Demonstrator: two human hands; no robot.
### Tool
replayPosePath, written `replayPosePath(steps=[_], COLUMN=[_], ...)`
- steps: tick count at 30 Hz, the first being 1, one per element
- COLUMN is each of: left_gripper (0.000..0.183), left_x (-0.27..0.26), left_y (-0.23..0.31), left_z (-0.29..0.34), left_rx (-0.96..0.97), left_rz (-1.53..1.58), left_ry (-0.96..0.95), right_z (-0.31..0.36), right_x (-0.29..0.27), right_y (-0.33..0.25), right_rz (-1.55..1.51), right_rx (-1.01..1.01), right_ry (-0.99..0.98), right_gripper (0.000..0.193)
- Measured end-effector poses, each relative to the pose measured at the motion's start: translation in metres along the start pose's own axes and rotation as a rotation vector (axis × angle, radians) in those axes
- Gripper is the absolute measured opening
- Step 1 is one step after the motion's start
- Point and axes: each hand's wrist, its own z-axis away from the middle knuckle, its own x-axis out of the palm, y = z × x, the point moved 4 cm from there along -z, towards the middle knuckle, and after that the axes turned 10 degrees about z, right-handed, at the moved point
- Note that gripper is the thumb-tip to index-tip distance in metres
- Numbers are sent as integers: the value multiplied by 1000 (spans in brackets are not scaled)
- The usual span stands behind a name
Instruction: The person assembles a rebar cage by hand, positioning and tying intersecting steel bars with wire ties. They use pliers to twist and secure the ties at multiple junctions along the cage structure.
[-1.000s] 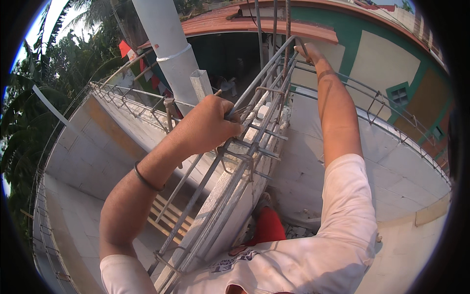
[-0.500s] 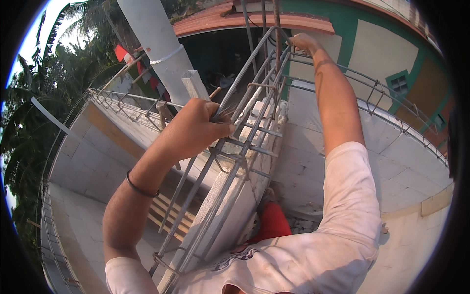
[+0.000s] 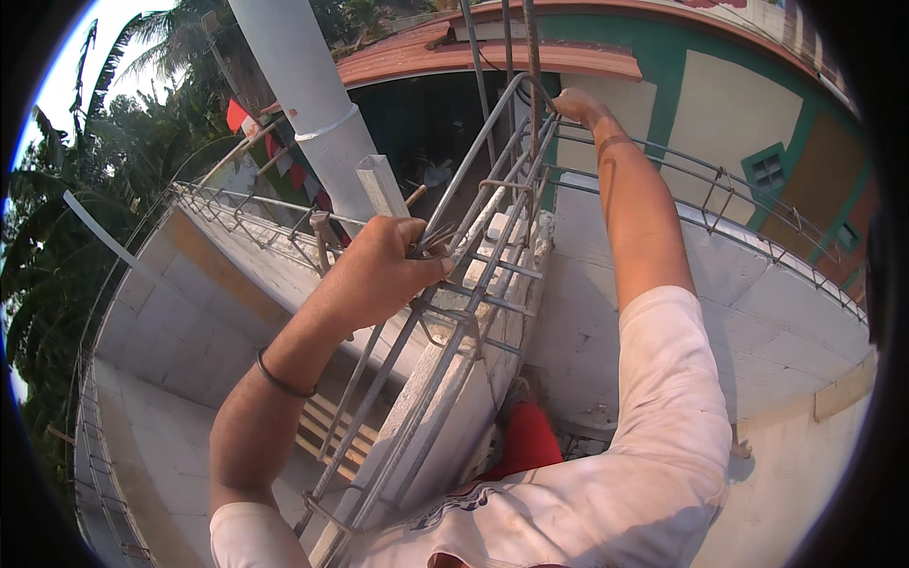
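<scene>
Across the middle runs a rebar cage of long steel bars and cross ties, lying along the top of a pale block wall. My left hand is closed at the cage's left side, pinching a small bunch of thin tie wires whose ends fan out past the fingers. Farther off, my right hand reaches to the cage's far end. Its fingers are closed at the tip of a bent rebar, beside an upright rusty bar; the fingertips are partly hidden.
A thick grey pipe rises at far left, with a square metal tube and a hammer-like wooden piece nearby. More rebar cages top the left wall and the right wall. A green building stands behind.
The view has tilted slightly, so the scene sits a little lower. Both hands keep nearly the same places on the cage, and the left still holds the wires.
</scene>
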Motion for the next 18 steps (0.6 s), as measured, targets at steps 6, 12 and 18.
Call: replayPosePath(steps=[6,12,18], left_gripper=[23,27,29], left_x=[-5,-8,-5], left_y=[-5,-9,-9], left_z=[0,7,14], left_rx=[-10,-67,-25], left_rz=[23,69,107], left_ry=[13,5,-51], right_z=[10,-4,-77], right_x=[-19,1,34], right_y=[-25,-37,-5], right_rz=[59,1,377], right_rx=[93,105,-44], right_ry=[10,68,138], right_gripper=[45,30,25])
